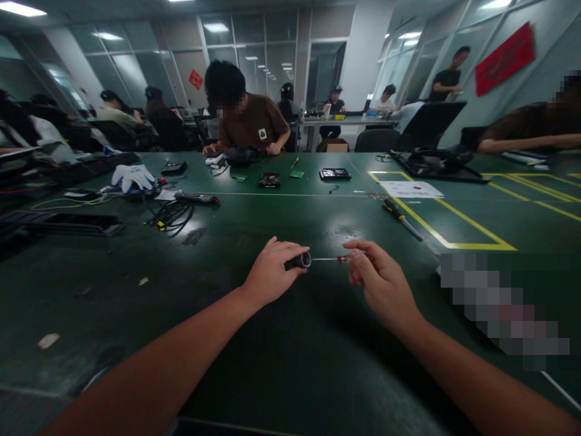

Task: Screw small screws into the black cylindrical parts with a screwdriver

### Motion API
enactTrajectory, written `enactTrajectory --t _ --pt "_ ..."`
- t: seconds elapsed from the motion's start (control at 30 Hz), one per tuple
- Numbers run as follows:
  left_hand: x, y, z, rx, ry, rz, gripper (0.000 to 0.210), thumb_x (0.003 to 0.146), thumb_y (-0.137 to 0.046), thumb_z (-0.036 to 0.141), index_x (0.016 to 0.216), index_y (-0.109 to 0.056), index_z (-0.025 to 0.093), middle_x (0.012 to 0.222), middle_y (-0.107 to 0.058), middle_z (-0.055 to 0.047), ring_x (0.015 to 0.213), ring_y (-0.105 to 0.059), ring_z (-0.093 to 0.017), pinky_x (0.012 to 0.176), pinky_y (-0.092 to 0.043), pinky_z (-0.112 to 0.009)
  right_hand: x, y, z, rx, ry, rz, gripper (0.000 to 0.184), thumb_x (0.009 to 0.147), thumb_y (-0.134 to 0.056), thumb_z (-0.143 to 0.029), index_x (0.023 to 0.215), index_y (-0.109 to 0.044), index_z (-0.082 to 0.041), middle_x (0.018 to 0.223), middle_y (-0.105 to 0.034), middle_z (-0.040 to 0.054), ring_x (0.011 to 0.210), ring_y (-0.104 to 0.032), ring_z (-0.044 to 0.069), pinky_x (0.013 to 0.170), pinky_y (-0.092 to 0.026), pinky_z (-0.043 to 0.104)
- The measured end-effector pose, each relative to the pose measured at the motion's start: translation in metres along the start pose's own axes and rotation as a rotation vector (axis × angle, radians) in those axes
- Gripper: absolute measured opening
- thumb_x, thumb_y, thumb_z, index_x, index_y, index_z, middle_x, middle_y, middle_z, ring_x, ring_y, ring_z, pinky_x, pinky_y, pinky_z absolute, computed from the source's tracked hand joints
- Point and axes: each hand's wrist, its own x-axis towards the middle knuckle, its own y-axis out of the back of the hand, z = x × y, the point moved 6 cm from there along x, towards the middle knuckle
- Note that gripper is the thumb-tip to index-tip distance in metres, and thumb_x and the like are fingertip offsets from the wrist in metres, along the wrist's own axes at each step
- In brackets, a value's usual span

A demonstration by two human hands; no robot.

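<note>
My left hand is closed around a small black cylinder with a ringed, open-looking round end, much like a flashlight head. That end faces right. In my right hand is a small screwdriver, gripped by its reddish handle. Its thin metal shaft points left, level, with the tip at the cylinder's round end; whether it touches or enters cannot be made out. Most of the cylinder's body is hidden by my left fingers. Both hands are above the green tabletop.
Ahead lie a yellow-black screwdriver, a paper sheet, a pen-like tool, coiled black cables and white gloves. A blurred-out object is at right. A co-worker sits opposite, with opened devices before them.
</note>
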Motion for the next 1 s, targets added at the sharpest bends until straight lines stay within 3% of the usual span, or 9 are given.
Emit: enactTrajectory --t 0.2,0.57,0.67,0.8,1.0 --pt "0.000 0.001 0.002 -0.012 -0.002 -0.003 0.041 0.084 -0.080 0.012 0.122 -0.074 0.027 0.125 -0.076 -0.005 0.119 -0.070 -0.024 0.125 -0.028 -0.067 0.003 -0.003 0.010 0.138 -0.035 -0.002 0.027 0.095 -0.067 -0.047 0.100 -0.071 -0.020 0.075 -0.067 0.0004 0.068 -0.064 0.017 0.070 -0.052 0.033" --pt "0.000 -0.003 -0.003 0.013 -0.033 0.005 0.042 0.084 -0.080 0.011 0.123 -0.073 0.026 0.125 -0.076 -0.005 0.117 -0.070 -0.023 0.125 -0.028 -0.068 -0.002 -0.012 0.018 0.222 -0.062 0.008 0.031 0.093 -0.070 -0.052 0.098 -0.070 -0.022 0.081 -0.068 0.0023 0.074 -0.066 0.018 0.074 -0.056 0.036" --pt "0.001 -0.001 -0.002 0.003 -0.048 0.014 0.042 0.084 -0.080 0.010 0.123 -0.073 0.025 0.124 -0.076 -0.005 0.117 -0.071 -0.022 0.124 -0.034 -0.064 0.002 -0.011 0.024 0.350 -0.156 0.024 0.030 0.088 -0.076 -0.050 0.096 -0.071 -0.021 0.082 -0.068 0.0023 0.075 -0.066 0.018 0.074 -0.057 0.035" --pt "0.003 0.004 0.000 -0.016 -0.081 0.054 0.040 0.085 -0.078 0.008 0.120 -0.074 0.025 0.122 -0.077 -0.005 0.115 -0.072 -0.021 0.122 -0.038 -0.061 0.008 -0.011 0.036 0.559 -0.417 -0.060 0.031 0.087 -0.075 -0.049 0.089 -0.068 -0.019 0.074 -0.064 0.0029 0.066 -0.062 0.018 0.067 -0.059 0.036" --pt "0.002 0.007 0.001 -0.022 -0.053 0.090 0.041 0.083 -0.082 0.012 0.120 -0.074 0.026 0.122 -0.077 -0.005 0.115 -0.072 -0.023 0.122 -0.036 -0.064 0.010 0.001 0.021 0.443 -0.209 0.042 0.026 0.091 -0.070 -0.048 0.094 -0.066 -0.023 0.081 -0.063 0.0032 0.074 -0.063 0.019 0.068 -0.059 0.035"
